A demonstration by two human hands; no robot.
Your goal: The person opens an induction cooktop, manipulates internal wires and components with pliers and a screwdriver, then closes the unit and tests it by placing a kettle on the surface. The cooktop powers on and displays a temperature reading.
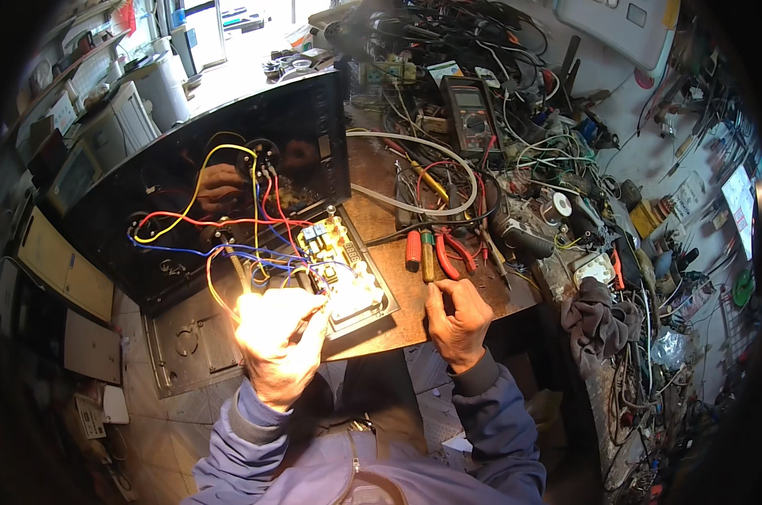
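Observation:
My left hand (282, 347) is closed in a pinch at the left edge of a circuit board (347, 290) with a small display; glare washes out what its fingertips hold. Red, yellow and blue wires (191, 220) run from the board to round fittings on a dark, glossy panel (103, 219) standing tilted behind it. The board rests in a dark frame (381, 313) on the bench. On the right, my right hand (460, 323) has its fingers curled together at the near end of a yellow-green screwdriver handle (428, 257). Whether it grips anything is hidden.
Next to that handle lie a red-handled tool (413, 251) and red-handled pliers (453, 256). A multimeter (469, 114) leans behind on tangled cables. Along the right are a solder spool (561, 204), a grey rag (602, 324) and piled wires. The wooden bench (398, 324) ends near my body.

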